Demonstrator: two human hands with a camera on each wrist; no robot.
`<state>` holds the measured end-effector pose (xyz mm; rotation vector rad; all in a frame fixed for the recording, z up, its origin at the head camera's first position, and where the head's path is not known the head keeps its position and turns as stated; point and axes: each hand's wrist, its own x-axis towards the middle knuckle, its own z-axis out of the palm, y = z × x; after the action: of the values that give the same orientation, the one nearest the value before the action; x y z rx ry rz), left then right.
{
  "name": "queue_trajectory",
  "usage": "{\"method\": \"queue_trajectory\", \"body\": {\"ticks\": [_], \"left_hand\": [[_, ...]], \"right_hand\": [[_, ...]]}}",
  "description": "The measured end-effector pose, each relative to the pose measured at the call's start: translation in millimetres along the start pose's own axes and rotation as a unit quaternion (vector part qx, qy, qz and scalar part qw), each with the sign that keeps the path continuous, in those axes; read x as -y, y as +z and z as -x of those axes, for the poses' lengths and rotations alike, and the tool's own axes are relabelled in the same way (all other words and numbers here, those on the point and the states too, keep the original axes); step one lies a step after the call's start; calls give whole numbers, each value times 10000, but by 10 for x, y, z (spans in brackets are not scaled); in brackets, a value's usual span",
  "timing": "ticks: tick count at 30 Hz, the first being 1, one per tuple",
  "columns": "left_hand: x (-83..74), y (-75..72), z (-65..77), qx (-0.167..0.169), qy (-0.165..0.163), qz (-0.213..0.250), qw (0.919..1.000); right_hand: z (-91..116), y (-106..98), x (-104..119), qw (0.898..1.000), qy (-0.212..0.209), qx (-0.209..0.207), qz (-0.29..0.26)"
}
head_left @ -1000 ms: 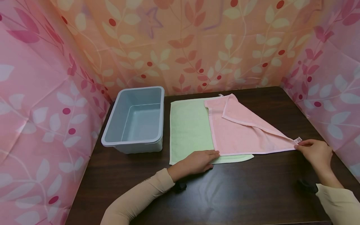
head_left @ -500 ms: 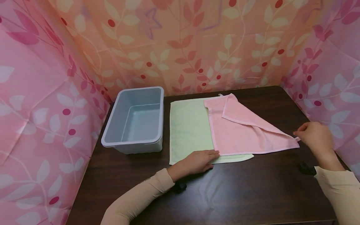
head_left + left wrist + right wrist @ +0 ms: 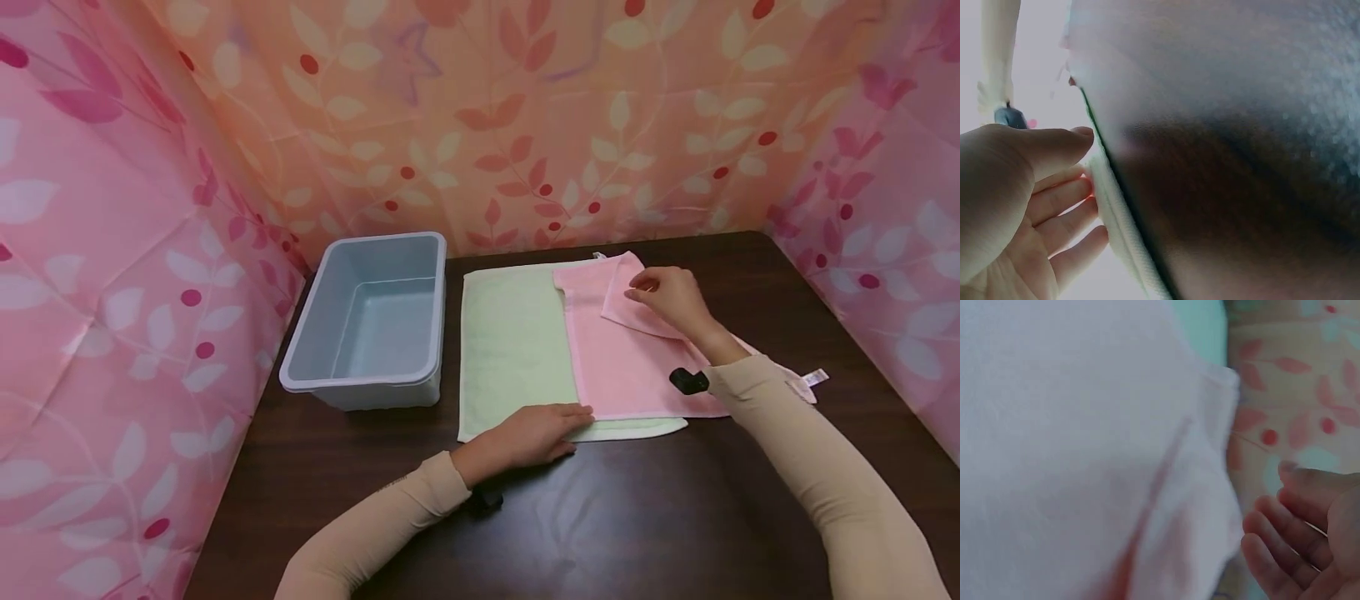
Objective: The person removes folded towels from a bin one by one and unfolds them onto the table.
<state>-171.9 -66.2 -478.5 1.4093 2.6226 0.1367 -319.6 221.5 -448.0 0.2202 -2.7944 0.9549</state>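
A pink towel (image 3: 622, 375) lies partly over a light green towel (image 3: 510, 350). Its far corner is turned over as a flap (image 3: 617, 296), and its right end tapers to a white label (image 3: 815, 377). With straight fingers, my left hand (image 3: 536, 435) rests at the pink towel's near left corner, beside the green edge (image 3: 1129, 250). My right hand (image 3: 671, 298) hovers over the turned-over flap with fingers loosely bent. The right wrist view shows this hand (image 3: 1304, 531) holding nothing, near the pink cloth (image 3: 1085, 456), which is blurred there.
A grey-blue plastic tub (image 3: 375, 382) stands left of the towels on the dark wooden table (image 3: 637, 517). Patterned curtains (image 3: 525, 125) enclose the table at the back and both sides.
My right hand has let go of the pink towel's label at the right end and moved left and away to the flap. My left hand has stayed put. The view has shifted slightly.
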Motion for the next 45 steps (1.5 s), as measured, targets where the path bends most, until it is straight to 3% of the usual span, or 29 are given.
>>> {"method": "queue_trajectory", "body": {"ticks": [6, 12, 15, 19, 24, 29, 34, 39, 45], "left_hand": [[-6, -11, -10, 71, -42, 61, 9999], [-2, -13, -5, 80, -42, 81, 9999], [-2, -16, -3, 54, -39, 56, 10000], [-9, 1, 15, 28, -63, 36, 10000], [-11, 22, 51, 33, -110, 55, 9999], [-10, 9, 86, 36, -111, 85, 9999], [-36, 14, 115, 2, 14, 106, 9999], [-93, 43, 168, 11, 116, 122, 9999], [-171, 57, 244, 29, 162, 174, 9997]], "right_hand": [[-131, 434, -44, 9970, -37, 730, 270], [-119, 473, 46, 9929, -253, 912, 726], [-121, 353, 53, 9934, -232, 790, 803], [-175, 36, -10, 9981, -165, 228, 543], [-348, -448, -186, 9972, -24, -549, 505], [-541, -780, -401, 9942, 300, -874, 552], [-635, -903, -606, 9898, 707, -1062, 628], [-589, -904, -781, 9844, 870, -1269, 850], [-443, -870, -1010, 9769, 1402, -956, 1300]]}}
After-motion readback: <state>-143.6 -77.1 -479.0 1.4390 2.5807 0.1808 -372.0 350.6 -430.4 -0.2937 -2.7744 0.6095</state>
